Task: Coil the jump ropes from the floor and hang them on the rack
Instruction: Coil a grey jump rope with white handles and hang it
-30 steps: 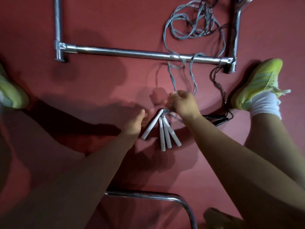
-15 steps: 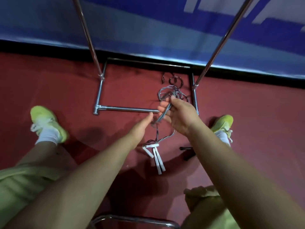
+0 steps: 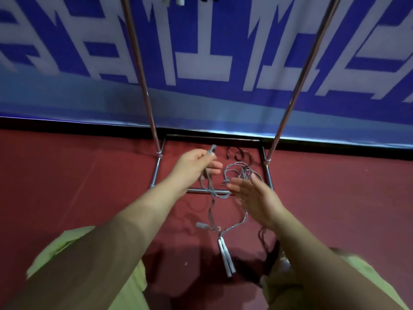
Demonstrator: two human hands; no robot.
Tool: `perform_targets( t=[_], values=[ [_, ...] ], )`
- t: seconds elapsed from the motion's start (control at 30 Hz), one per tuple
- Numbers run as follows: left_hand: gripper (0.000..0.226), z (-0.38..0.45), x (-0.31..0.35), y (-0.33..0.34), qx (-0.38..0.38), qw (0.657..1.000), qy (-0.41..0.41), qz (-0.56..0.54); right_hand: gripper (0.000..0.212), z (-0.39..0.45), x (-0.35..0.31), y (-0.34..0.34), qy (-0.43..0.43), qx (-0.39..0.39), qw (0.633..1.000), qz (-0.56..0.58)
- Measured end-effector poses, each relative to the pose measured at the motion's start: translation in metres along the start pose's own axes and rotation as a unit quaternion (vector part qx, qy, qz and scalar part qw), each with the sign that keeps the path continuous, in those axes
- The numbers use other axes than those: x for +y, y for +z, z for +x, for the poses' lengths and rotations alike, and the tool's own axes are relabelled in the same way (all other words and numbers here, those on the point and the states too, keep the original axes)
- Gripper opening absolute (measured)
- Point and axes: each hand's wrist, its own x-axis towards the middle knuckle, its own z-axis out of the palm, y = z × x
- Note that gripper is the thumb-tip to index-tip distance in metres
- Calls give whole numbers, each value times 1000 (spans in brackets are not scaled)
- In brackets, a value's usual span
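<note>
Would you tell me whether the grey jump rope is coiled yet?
Not coiled: the grey jump rope trails loose from the left hand to the floor.

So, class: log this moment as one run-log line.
left hand: grips grey rope | right hand: open, empty | white handles: hanging | rack: behind

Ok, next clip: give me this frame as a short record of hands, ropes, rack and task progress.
left hand: left hand grips a bend of the grey rope, lifted off the floor
right hand: right hand open, fingers straight, holding nothing
grey rope: trails down to the white handles on the red floor; more rope lies tangled inside the rack base
dark rope: dark rope lies on the floor by the right forearm
rack: rack stands against the blue banner
progress: rope not yet coiled or hung
</note>
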Motion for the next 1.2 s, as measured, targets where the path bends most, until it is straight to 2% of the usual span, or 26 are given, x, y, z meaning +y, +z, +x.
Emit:
perform_targets(
  t=[0.17, 0.27, 0.33, 0.43, 0.47, 0.63, 0.73, 0.83, 0.97, 1.03, 1.1, 1.13, 1.2],
  values=[
    [16, 11, -2, 1, -46, 991, -48, -112, 38, 13, 25, 18, -44, -56, 985, -158],
    [18, 19, -11, -2, -59, 986, -69, -138, 41, 26, 28, 27, -103, -64, 975, -185],
    [22, 26, -16, -8, -54, 984, -75, -155, 37, 33, 29, 30, -111, -87, 967, -211],
    [33, 36, -20, -21, -42, 978, -89, -182, 16, 39, 25, 42, -83, -128, 954, -259],
    [35, 38, -23, -26, -33, 978, -90, -186, 15, 42, 24, 45, -78, -138, 953, -257],
    [52, 36, -64, -51, -13, 962, -127, -242, 22, 53, -2, 50, -62, -94, 982, -149],
    [60, 38, -84, -53, -68, 960, -142, -233, 24, 54, -16, 49, -61, -45, 995, -64],
    [90, 42, -97, -39, -156, 956, -105, -226, 26, 52, -30, 47, -60, -9, 998, 19],
    [92, 39, -121, -19, -222, 950, -92, -201, 23, 51, -38, 39, -50, -3, 997, 54],
    [73, 34, -124, -16, -252, 952, -91, -147, 21, 52, -36, 35, -40, 2, 997, 61],
    [35, 30, -124, -12, -261, 960, -94, -31, 23, 53, -34, 31, -32, 12, 997, 69],
    [21, 30, -126, -10, -245, 965, -95, 26, 24, 55, -31, 28, -31, 16, 997, 65],
    [11, 31, -127, -5, -207, 972, -78, 77, 22, 57, -29, 25, -28, 26, 997, 61]
  ],
)
